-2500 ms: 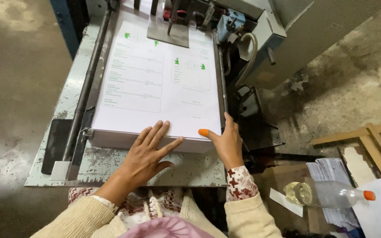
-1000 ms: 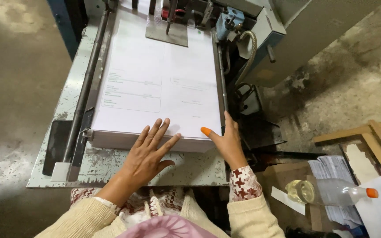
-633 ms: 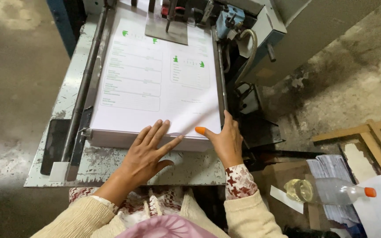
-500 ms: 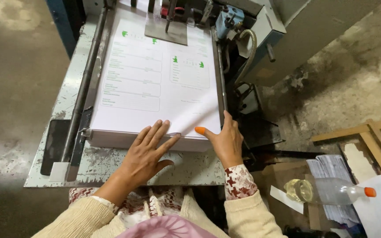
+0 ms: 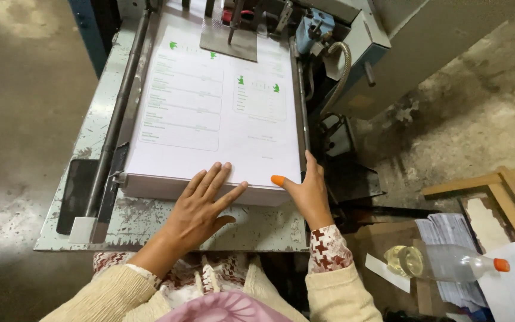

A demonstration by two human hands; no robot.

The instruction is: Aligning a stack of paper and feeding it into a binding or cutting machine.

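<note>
On the worn metal counter (image 5: pixel 150 220) in front of us sits a thick stack of white printed sheets (image 5: pixel 210 119), squared against a dark rail along its left side and reaching up under the machine's feed parts at the top. Our left hand (image 5: pixel 201 206) lies flat with fingers spread on the near edge of the stack, palm hanging over the front face, gripping nothing. Our right hand (image 5: pixel 306 194) presses against the stack's near right corner, thumb laid on the top sheet and fingers along the side, open rather than closed around anything. Both wrists come up from cream knitted sleeves. To the right, on the stained concrete floor (image 5: pixel 478 107), lie a plastic bottle (image 5: pixel 442 262) with an orange cap, loose papers and a wooden frame (image 5: pixel 496 185).
</note>
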